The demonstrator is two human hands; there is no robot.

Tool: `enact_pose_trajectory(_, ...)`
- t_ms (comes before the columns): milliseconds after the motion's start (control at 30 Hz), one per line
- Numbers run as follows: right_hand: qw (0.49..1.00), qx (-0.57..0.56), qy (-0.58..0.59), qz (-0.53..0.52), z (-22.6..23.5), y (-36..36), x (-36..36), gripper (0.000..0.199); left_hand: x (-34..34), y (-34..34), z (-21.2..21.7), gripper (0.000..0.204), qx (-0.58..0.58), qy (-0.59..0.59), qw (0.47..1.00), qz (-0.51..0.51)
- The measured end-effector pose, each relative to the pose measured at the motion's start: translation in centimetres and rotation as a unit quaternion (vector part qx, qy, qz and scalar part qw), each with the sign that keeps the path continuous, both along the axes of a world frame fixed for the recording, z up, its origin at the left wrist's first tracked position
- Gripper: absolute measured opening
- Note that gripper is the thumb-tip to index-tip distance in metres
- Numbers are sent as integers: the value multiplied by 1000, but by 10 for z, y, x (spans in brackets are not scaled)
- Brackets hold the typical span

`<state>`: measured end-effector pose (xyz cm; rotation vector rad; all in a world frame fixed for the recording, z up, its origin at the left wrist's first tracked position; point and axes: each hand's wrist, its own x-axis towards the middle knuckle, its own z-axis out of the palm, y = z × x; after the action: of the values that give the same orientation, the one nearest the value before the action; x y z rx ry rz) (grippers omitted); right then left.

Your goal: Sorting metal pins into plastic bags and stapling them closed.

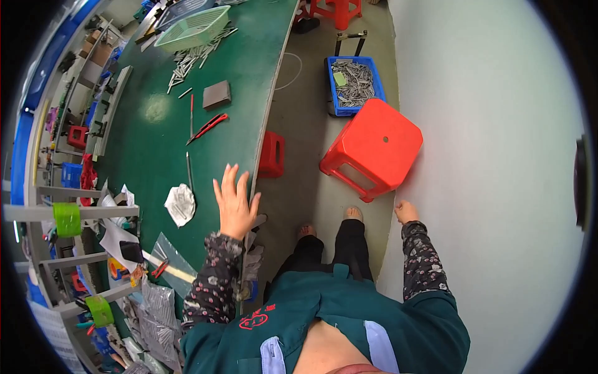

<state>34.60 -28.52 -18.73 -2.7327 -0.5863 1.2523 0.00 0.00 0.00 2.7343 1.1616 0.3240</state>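
Note:
My left hand [235, 201] lies flat with fingers spread on the edge of the green workbench [156, 137], holding nothing. Nearest to it are a crumpled white cloth [180, 204] and a thin metal rod [188, 169]. My right hand [405, 212] hangs at my side by the pale wall, fingers curled with nothing in them, just below a large red plastic stool [374, 148]. I stand between the bench and the wall, feet visible on the grey floor.
On the bench lie a red-handled tool [208, 126], a grey block [217, 95], several metal rods [193, 59] and a green basket [193, 28]. A blue crate [355, 85] of metal parts and a small red stool [271, 154] stand on the floor. Shelving lines the left.

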Motion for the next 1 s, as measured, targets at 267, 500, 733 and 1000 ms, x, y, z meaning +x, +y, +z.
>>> enact_pose_trajectory(267,977,117,-168,-63,-46,75,136,60,94,81,-46,67,62,49,990,114)
enact_pose_trajectory(500,898,339,-40,-277,-124,81,196,83,97,79,-38,73,54,86,989,104)
enact_pose_trajectory(733,941,267,-111,-176,-85,143,108,94,103,81,-34,69,7,88,990,109)
enact_pose_trajectory(1000,947,267,80,-159,-83,258,-21,99,101,80,-29,63,-15,98,989,112)
